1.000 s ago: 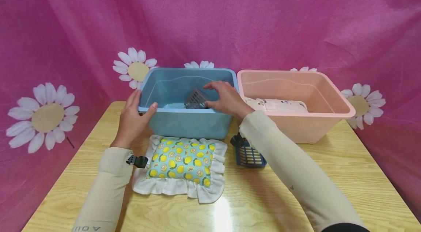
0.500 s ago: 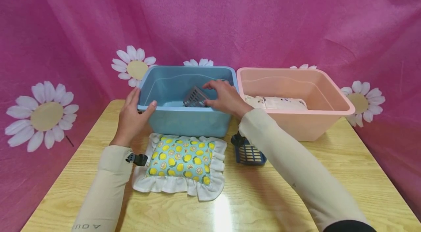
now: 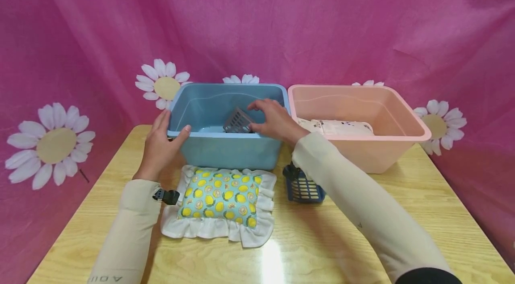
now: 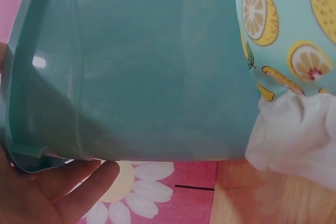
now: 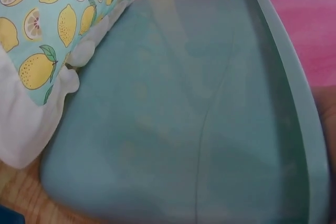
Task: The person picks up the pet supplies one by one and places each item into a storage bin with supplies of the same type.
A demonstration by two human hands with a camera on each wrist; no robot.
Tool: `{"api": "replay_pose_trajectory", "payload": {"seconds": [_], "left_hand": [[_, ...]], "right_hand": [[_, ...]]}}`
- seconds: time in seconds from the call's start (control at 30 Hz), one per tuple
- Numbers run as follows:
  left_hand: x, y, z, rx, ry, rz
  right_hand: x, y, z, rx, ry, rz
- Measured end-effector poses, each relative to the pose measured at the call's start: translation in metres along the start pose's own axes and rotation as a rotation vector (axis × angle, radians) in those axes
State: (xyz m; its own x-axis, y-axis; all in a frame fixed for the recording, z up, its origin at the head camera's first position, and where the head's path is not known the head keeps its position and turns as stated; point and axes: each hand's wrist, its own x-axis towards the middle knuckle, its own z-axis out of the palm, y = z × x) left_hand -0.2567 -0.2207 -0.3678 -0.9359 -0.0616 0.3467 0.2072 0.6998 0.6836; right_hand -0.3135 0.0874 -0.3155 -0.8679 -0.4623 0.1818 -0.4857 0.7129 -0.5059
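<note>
A grey slotted scoop [image 3: 238,120] leans at a tilt inside the blue bin [image 3: 229,150]; the front wall hides its lower part. My left hand [image 3: 158,147] rests at the bin's front left corner, thumb raised by the front rim and fingers along the left side. In the left wrist view, straight fingers [image 4: 89,187] lie along the outside of the blue wall. My right hand [image 3: 275,120] reaches over the front right rim. Its thumb and index finger stand apart in a loose curve, with the thumb tip beside the scoop; contact is unclear.
A lemon-print pillow [image 3: 225,199] with white ruffles lies before the blue bin. The pink bin [image 3: 362,154] to the right contains a pale patterned cloth item [image 3: 342,127]. A navy slotted scoop [image 3: 306,190] lies partly beneath my right forearm on the wooden table [image 3: 322,248].
Both hands, the bins and the grey scoop keep nearly the same places. Only a slight shift of the whole head view shows.
</note>
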Motion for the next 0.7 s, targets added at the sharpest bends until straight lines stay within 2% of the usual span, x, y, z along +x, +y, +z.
{"api": "replay_pose_trajectory", "payload": {"seconds": [0.27, 0.53, 0.7], "left_hand": [[0.003, 0.003, -0.002, 0.012, 0.003, 0.011], [-0.001, -0.003, 0.001, 0.005, -0.003, 0.006], [-0.002, -0.003, 0.001, -0.010, 0.001, 0.013]], "right_hand": [[-0.004, -0.003, -0.013, 0.016, 0.046, -0.056], [-0.015, 0.001, -0.007, 0.079, 0.083, -0.087], [-0.019, 0.001, -0.007, 0.081, 0.092, -0.116]]}}
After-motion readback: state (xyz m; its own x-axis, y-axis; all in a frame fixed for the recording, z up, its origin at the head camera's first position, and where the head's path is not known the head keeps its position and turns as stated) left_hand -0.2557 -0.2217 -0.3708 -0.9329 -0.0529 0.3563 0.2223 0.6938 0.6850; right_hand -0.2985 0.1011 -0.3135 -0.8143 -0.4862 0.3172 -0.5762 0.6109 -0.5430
